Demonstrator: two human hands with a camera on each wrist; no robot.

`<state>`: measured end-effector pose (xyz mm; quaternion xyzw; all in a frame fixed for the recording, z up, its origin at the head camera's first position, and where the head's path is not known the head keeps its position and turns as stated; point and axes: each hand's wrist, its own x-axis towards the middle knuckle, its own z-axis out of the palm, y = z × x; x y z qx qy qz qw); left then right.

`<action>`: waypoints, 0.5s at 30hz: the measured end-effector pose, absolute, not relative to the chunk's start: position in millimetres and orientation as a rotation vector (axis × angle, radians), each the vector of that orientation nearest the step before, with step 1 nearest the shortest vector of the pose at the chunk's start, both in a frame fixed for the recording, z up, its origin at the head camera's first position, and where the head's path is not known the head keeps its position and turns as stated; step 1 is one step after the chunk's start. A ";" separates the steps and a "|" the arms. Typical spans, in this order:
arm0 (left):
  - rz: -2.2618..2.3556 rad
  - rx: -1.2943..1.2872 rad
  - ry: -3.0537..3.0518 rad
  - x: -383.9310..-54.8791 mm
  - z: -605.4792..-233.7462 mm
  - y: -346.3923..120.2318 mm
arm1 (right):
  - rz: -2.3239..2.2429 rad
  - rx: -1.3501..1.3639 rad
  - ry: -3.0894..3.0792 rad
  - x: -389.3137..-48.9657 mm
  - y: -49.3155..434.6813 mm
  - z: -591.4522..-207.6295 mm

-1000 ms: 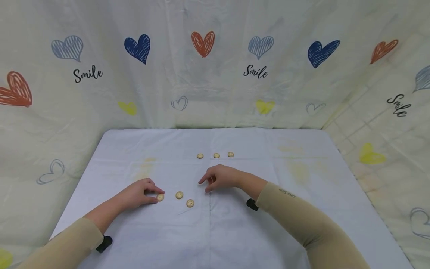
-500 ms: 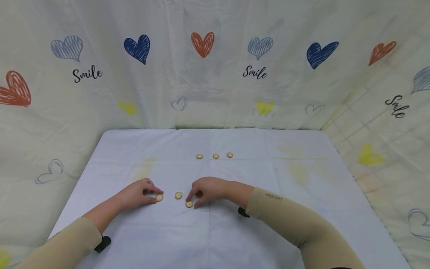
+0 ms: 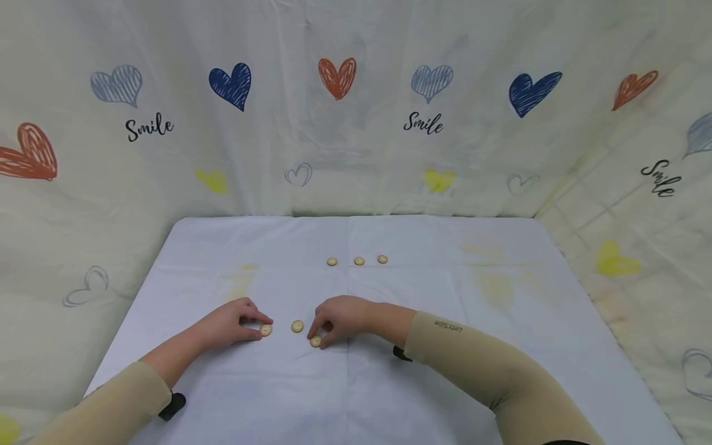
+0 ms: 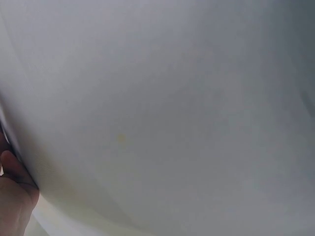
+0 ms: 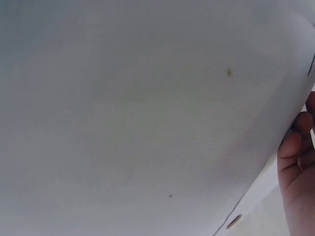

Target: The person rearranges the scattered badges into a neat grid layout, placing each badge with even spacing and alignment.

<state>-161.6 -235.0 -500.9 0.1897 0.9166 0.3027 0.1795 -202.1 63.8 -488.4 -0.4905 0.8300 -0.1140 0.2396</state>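
Note:
On the white cloth in the head view, my left hand (image 3: 233, 322) pinches a round pale wooden button (image 3: 266, 330) at its edges between thumb and fingertip. My right hand (image 3: 345, 318) has its thumb and index finger at both sides of a second wooden button (image 3: 315, 341), pinching it against the cloth. Between the two hands lies a third button (image 3: 297, 326), touched by neither. At their frame edges, the wrist views catch part of the left hand (image 4: 17, 191) and of the right hand (image 5: 298, 167); the pinched buttons cannot be made out there.
Farther back, three similar buttons (image 3: 359, 261) lie in a loose row. The table (image 3: 445, 395) has a white cloth with faint yellow stains. Behind it hangs a pale curtain (image 3: 378, 142) printed with hearts and words.
My right hand has moved left and toward me, from above the cloth to the nearest button, and its fingers have closed on it. My left hand has stayed on its button.

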 end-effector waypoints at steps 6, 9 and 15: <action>0.840 0.544 2.610 -162.9 -506.7 -235.1 | -0.316 -1.363 2.275 -201.8 64.9 -490.3; 0.843 0.546 2.608 -163.0 -507.5 -235.2 | -0.304 -1.386 2.276 -202.0 64.8 -490.8; 0.849 0.567 2.600 -162.6 -507.7 -233.3 | -0.309 -1.374 2.314 -200.6 69.8 -487.4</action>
